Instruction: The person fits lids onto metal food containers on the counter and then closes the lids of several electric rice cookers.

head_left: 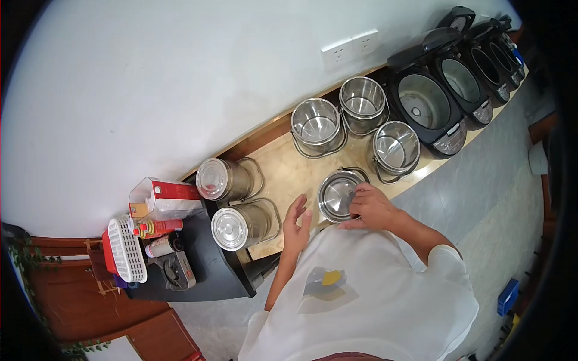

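A steel pot (335, 195) without a lid stands at the front edge of the counter. My right hand (368, 209) is at its right rim with curled fingers; what they grip, if anything, is hidden. Just left of that pot, my left hand (297, 222) is raised with its fingers apart and holds nothing. Behind are three more open steel pots, one at the back left (316, 125), one at the back (362, 102) and one at the right (395, 147). Two lidded steel pots, one upper (224, 179) and one lower (241, 226), stand to the left.
Several black rice cookers (424, 105) with raised lids line the right part of the counter (280, 159). On the dark side table (208, 265) are a white basket (127, 249), spray cans (161, 227), a portable stove (179, 271) and a red-and-white box (171, 197).
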A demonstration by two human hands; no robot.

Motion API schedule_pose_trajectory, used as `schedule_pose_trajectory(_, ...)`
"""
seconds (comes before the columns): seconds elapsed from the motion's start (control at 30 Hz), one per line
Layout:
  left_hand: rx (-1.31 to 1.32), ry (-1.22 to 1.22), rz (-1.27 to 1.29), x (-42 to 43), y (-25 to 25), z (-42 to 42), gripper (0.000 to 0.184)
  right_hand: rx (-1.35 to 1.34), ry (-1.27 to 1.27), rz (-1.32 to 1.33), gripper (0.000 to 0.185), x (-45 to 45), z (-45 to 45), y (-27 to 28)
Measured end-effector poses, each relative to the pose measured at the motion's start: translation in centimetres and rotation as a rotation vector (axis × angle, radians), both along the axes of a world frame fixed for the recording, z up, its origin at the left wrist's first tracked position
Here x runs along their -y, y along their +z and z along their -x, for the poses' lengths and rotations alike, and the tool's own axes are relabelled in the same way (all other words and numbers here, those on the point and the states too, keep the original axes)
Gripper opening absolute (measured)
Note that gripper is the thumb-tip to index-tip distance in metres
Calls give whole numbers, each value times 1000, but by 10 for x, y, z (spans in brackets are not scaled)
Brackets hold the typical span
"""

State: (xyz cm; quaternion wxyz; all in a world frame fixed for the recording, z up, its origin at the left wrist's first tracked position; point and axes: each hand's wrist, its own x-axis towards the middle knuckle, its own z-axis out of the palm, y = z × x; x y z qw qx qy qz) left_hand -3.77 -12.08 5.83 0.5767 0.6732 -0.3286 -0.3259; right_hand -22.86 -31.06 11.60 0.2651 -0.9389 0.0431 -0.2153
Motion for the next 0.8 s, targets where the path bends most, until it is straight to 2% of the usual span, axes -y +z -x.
schedule_pose_trajectory(0.07, 23, -60, 12, 18, 18, 2, 55, -39, 36, -77, 47, 2, -3, 7)
schedule_pose_trajectory(0.13, 48, -112, 25, 29, 20, 3, 57, -3, -133, -267, 35, 6, -14, 13)
schedule_pose_trajectory(0.17, 71, -176, 30, 33, 14, 5, 57, -1, -131, -270, 35, 10, -27, 17)
schedule_pose_trajectory(0.23, 148, -218, 15, 36, 12, 13, 56, 254, -337, -159, 19, 27, -59, 26)
schedule_pose_trajectory(0.27, 163, -214, 16, 38, 11, 15, 56, 268, -331, -159, 19, 40, -74, 27)
schedule_pose_trajectory(0.33, 19, -225, 47, 35, 11, 11, 57, 352, -445, 181, 21, 59, -110, 25)
schedule_pose_trajectory(0.37, -51, -221, 34, 32, 12, 9, 58, 376, -439, 165, 21, 65, -122, 13)
schedule_pose_trajectory(0.4, -23, -211, 26, 26, 3, 11, 58, -12, -397, 148, 24, 76, -130, -6)
schedule_pose_trajectory(0.43, -104, -156, 6, 18, -10, 3, 57, -372, -337, 135, 27, 82, -152, -16)
schedule_pose_trajectory(0.57, -380, 15, -49, 0, -23, 0, 58, -403, -310, 135, 33, 86, -162, -35)
schedule_pose_trajectory(0.63, -421, 78, -45, 2, -26, -5, 58, -268, -230, 146, 34, 87, -157, -38)
schedule_pose_trajectory(0.8, -495, 189, -37, 12, -35, -28, 68, -121, -223, 42, 32, 88, -159, -30)
